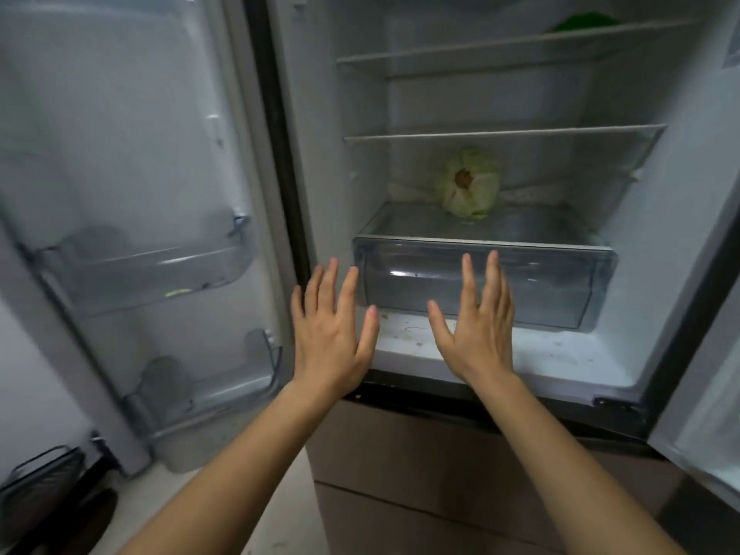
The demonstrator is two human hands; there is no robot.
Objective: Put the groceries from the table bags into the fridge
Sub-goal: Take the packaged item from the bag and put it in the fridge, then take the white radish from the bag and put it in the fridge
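The fridge stands open in front of me, its white bottom ledge (540,356) lit from inside. A pale green cabbage (469,182) sits on the glass cover above the clear crisper drawer (560,282). A green item (585,22) lies on the top shelf, mostly hidden. My left hand (330,334) is held up with straight fingers before the drawer's left end, holding nothing. My right hand (478,328) is raised the same way in front of the drawer's face, also empty. Whether either hand touches the drawer I cannot tell. No bags are in view.
The left fridge door (120,154) swings wide, with two clear door bins (152,274) that look nearly empty. The right door's edge (704,414) shows at the right. Brown lower drawers (420,474) sit below the compartment. A dark wire rack (40,478) stands on the floor at left.
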